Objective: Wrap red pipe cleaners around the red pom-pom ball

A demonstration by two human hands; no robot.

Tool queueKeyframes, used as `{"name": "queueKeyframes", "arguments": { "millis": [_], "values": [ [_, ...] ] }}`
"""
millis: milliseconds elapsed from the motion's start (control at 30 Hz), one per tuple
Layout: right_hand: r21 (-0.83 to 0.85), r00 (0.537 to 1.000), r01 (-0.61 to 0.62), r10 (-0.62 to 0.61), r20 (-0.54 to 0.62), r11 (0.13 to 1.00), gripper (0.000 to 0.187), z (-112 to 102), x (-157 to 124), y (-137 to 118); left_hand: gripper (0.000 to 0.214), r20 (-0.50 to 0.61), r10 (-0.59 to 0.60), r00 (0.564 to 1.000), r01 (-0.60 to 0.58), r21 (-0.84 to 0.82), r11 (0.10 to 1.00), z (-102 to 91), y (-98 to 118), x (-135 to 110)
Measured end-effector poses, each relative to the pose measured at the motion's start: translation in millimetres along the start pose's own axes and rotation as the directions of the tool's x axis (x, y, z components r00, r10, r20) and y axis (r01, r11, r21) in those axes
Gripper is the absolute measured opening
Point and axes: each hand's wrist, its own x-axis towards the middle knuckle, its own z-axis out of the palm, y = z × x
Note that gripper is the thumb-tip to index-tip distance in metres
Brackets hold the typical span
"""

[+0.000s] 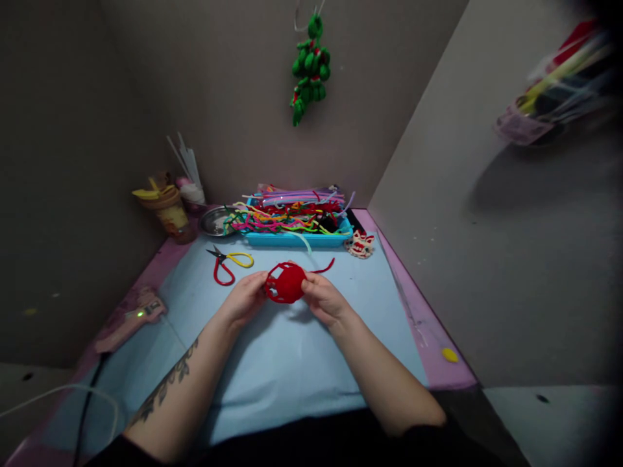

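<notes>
A red pipe-cleaner piece (286,283), round with open loops on its left side and a loose tail curling to the right, is held just above the light blue mat (272,363). My left hand (247,297) pinches its left edge. My right hand (322,297) grips its right side, fingers closed on it.
A blue tray (296,239) heaped with coloured pipe cleaners sits behind my hands. Scissors (228,264) with red and yellow handles lie to the left. A glue gun (131,318) rests at the left edge. A small red-and-white figure (361,244) stands right of the tray. A green pipe-cleaner figure (309,65) hangs on the wall.
</notes>
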Motion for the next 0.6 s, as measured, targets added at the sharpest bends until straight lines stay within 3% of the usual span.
{"name": "queueKeyframes", "arguments": {
  "millis": [133,200,267,333,400,600],
  "values": [
    [0.049,0.998,-0.027,0.030,-0.057,0.998,0.032,-2,2,1,0.021,-0.041,-0.040,0.998,0.036,-0.091,0.995,-2.3,-4,5],
    [0.047,0.993,-0.035,0.040,-0.114,0.998,0.026,-4,4,4,0.024,-0.072,-0.030,0.997,0.026,-0.054,0.998,-1.8,-7,6],
    [0.051,0.980,-0.038,0.047,-0.195,0.998,0.023,-6,7,7,0.029,-0.191,0.056,0.980,-0.042,0.074,0.996,0.3,-8,5],
    [0.058,0.966,-0.039,0.052,-0.252,0.998,0.022,-8,10,9,0.035,-0.294,0.209,0.932,-0.137,0.248,0.959,4.0,-8,3],
    [0.049,0.962,-0.031,0.044,-0.270,0.998,0.022,-9,12,11,0.045,-0.283,0.299,0.911,-0.190,0.356,0.915,8.6,-6,-1],
    [0.014,0.968,-0.003,0.007,-0.252,1.000,0.031,-2,11,11,0.090,-0.155,0.113,0.982,-0.077,0.217,0.973,18.0,-4,-6]
  ]
}}
